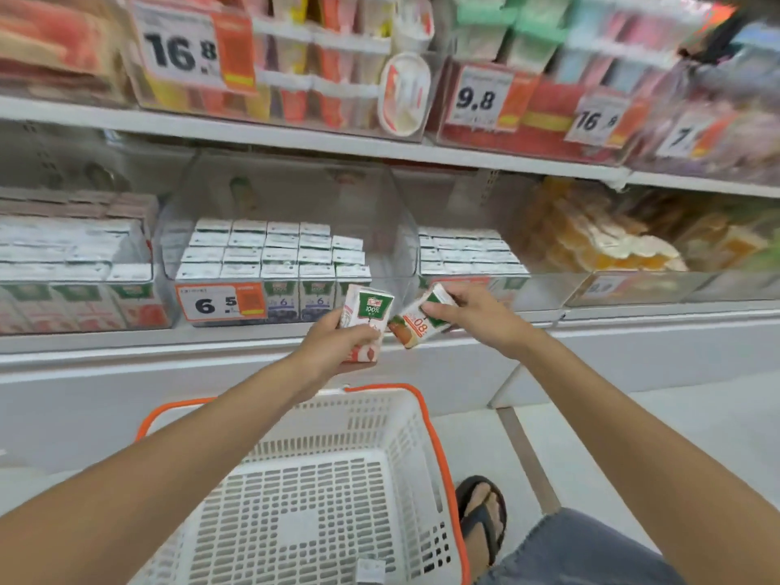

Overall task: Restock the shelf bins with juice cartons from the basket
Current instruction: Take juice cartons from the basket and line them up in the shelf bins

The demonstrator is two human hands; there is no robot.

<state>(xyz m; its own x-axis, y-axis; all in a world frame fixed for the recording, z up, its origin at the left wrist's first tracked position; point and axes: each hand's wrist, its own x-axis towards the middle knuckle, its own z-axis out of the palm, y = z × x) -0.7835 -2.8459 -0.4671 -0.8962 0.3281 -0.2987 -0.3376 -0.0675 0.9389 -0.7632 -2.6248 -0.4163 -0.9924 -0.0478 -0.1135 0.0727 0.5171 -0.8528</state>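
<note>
My left hand (333, 344): fingers closed round upright carton (366, 320). My right hand (472, 314): fingers gripping second carton (418, 320), tilted, upside down. Both cartons held side by side, near clear bin (392, 230) front, above white basket (337, 479). Bin holds carton rows, right part bare.

Basket (405, 420): white perforated plastic, matt, with a smooth orange rim. Shelf bins (396, 213): clear, glossy plastic; juice cartons (274, 272) printed paperboard with a slight sheen. Price tag (219, 304) looks paper; shelf edge (126, 344) smooth and white
</note>
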